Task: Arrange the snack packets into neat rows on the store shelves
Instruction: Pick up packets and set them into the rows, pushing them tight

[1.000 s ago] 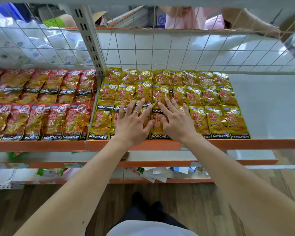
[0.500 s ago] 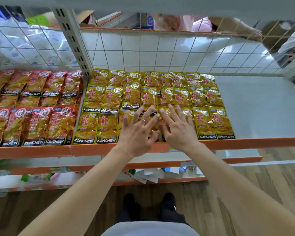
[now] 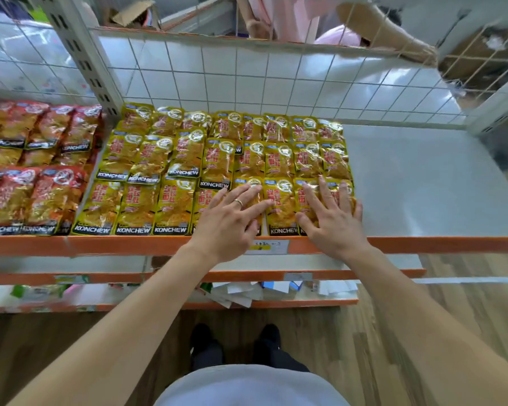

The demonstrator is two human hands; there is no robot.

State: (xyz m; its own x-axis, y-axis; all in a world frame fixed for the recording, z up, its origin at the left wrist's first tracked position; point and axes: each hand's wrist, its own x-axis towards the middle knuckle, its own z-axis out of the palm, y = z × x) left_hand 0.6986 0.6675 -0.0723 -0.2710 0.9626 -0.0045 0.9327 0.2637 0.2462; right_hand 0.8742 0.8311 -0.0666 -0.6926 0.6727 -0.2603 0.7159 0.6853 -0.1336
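1. Left hand [image 3: 229, 221] and right hand [image 3: 332, 218] lie flat, grip wide and holding nothing, pressing the front-row yellow packets [image 3: 280, 203] beside the shelf lip [image 3: 423, 244].
2. Press lightly and slide the packet bottoms flush with the lip.
3. The middle row [image 3: 185, 153] overlaps unevenly at left and probably needs squaring.

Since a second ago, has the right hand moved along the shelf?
Yes. The right hand shifted rightward, from mid-row to the last yellow packets of the front row, beside the bare shelf.

Under my left hand [image 3: 226, 222] and right hand [image 3: 333, 221] the yellow plastic snack packets [image 3: 280, 200] were glossy and crinkled. Beyond my right hand, the pale metal shelf [image 3: 423, 183] looked smooth, matt.
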